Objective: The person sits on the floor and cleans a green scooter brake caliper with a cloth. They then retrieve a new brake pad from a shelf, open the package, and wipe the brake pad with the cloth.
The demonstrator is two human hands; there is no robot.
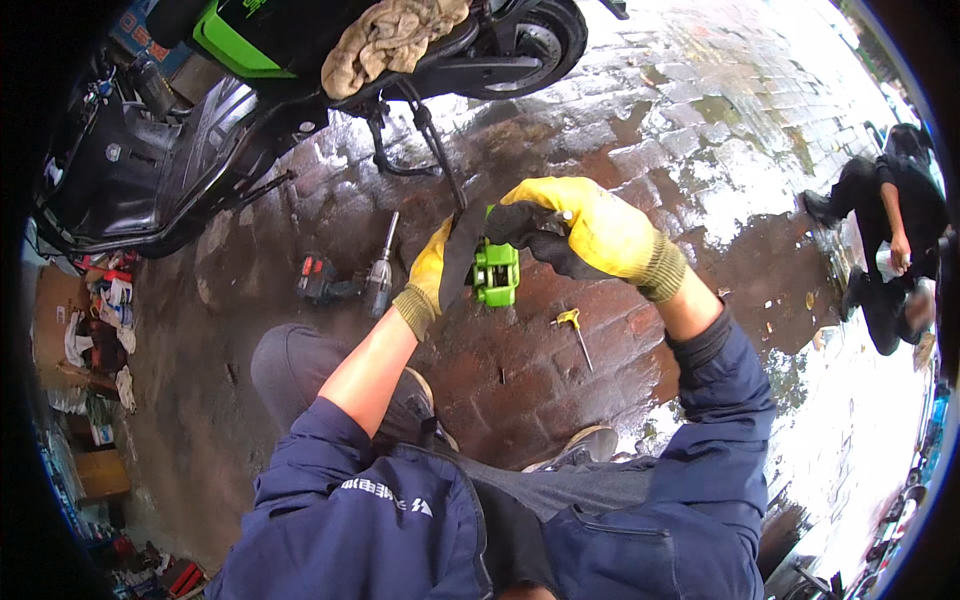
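A bright green brake caliper (497,273) is between my gloved hands, low over the wet bricks. Its upper end is hidden behind my fingers. My left hand (441,268), in a yellow and black work glove, is closed along the caliper's left side. Above it my right hand (590,232), gloved alike, has its fingers bent in a pinch. A small pale tip shows between thumb and fingers; I cannot make out what it is. On the bricks below the right hand lies a hex key with a yellow handle (570,318).
A cordless power tool (327,280) and a metal ratchet-like tool (381,272) lie left of my hands. A black and green scooter (250,90) with a beige rag (390,42) on it stands ahead. Another person (890,230) sits at the far right. Boxes (100,472) line the left.
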